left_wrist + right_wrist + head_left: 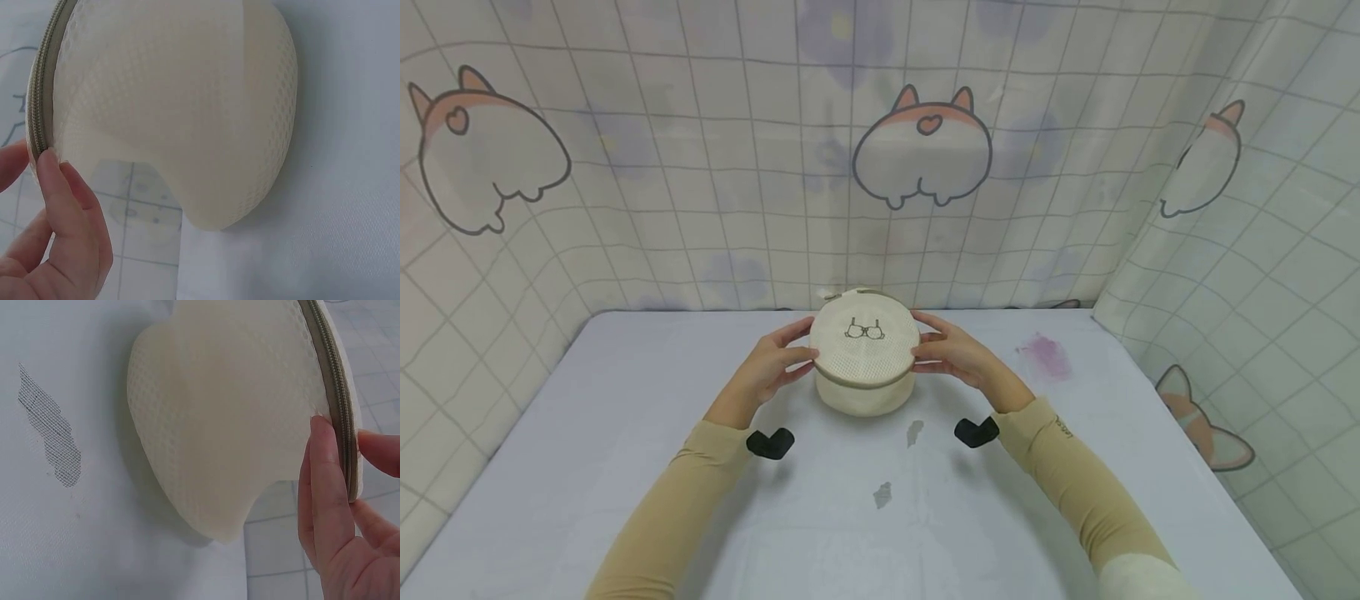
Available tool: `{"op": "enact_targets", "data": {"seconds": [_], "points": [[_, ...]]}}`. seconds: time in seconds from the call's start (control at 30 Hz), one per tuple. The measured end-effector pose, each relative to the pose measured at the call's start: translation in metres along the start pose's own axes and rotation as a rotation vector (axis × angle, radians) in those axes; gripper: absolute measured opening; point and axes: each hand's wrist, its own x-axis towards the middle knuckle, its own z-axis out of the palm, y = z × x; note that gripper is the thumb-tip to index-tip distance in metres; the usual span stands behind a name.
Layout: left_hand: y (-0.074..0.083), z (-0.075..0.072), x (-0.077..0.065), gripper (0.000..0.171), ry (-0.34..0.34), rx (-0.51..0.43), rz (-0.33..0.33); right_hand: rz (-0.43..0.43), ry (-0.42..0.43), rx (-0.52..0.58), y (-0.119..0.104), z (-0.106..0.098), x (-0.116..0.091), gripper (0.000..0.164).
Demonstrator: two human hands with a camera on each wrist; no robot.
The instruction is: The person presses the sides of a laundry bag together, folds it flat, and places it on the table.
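A round cream mesh laundry bag (865,354) with a bra outline drawn on its flat lid stands at the far middle of the table. A zipper (39,94) runs round the lid's edge, and both wrist views show it closed along the stretch in sight. My left hand (771,362) pinches the rim on the left side, thumb and fingers on either face of the zipper band. Across from it, my right hand (958,354) pinches the rim on the right in the same way. Below the rim, the soft mesh side wall (206,425) sags inward in the wrist views.
The table (625,400) has a white cover with grey patches (882,496) near the middle and a pink stain (1047,357) at right. A gridded curtain (715,167) with cartoon animals hangs behind and at both sides. Black wrist mounts (770,443) jut inward from the sleeves.
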Motion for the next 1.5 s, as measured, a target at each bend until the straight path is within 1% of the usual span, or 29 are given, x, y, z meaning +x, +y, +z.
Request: {"op": "enact_targets", "data": {"seconds": [0.2, 0.47, 0.77, 1.17, 1.5], "points": [[-0.003, 0.000, 0.002, 0.071, 0.000, -0.005, -0.009, 0.001, -0.005, 0.001, 0.001, 0.000, -0.001, 0.077], [-0.004, 0.001, 0.003, 0.069, 0.014, -0.009, -0.012, 0.014, 0.009, 0.015, 0.002, 0.000, -0.001, 0.078], [-0.007, 0.000, 0.005, 0.068, 0.030, -0.039, -0.021, 0.014, 0.014, 0.036, 0.004, 0.003, 0.000, 0.075], [-0.010, 0.001, 0.007, 0.068, 0.044, -0.059, -0.042, 0.029, 0.019, 0.047, 0.007, 0.001, 0.005, 0.073], [-0.012, 0.003, 0.010, 0.068, 0.043, -0.079, -0.056, 0.047, 0.027, 0.089, 0.012, -0.002, 0.009, 0.071]]}}
